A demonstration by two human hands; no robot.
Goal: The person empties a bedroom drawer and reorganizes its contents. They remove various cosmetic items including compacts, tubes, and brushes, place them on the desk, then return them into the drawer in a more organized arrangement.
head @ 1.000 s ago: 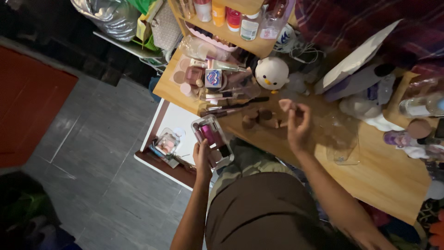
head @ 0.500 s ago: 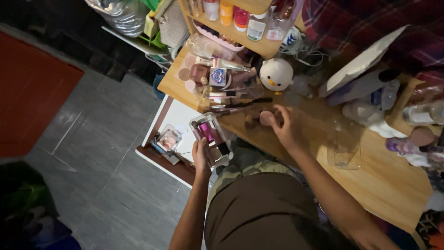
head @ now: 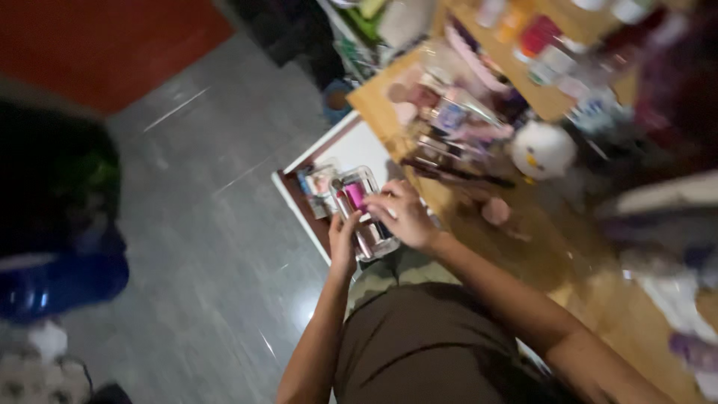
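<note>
The wooden tabletop (head: 591, 299) is the landmark here, running from the upper middle down to the lower right, its far part crowded with blurred cosmetics and a shelf of bottles (head: 538, 45) above it. Off its left edge lies the grey tiled floor (head: 187, 224), and just beside that edge a white tray (head: 336, 150) sits lower down with small items in it. On the tabletop stands a round white toy figure (head: 542, 150), with dark pencils or brushes (head: 456, 172) lying flat just left of it. At the tabletop's near-left edge the clear compartmented case (head: 363, 217) is held out over the tray, level, it seems so that its contents, a pink piece among them, stay put. The left hand (head: 342, 243) props it from below, its grip closed round the case's near side. The right hand (head: 404, 213) rests on top with fingers curled; whether it pinches anything I cannot tell.
</note>
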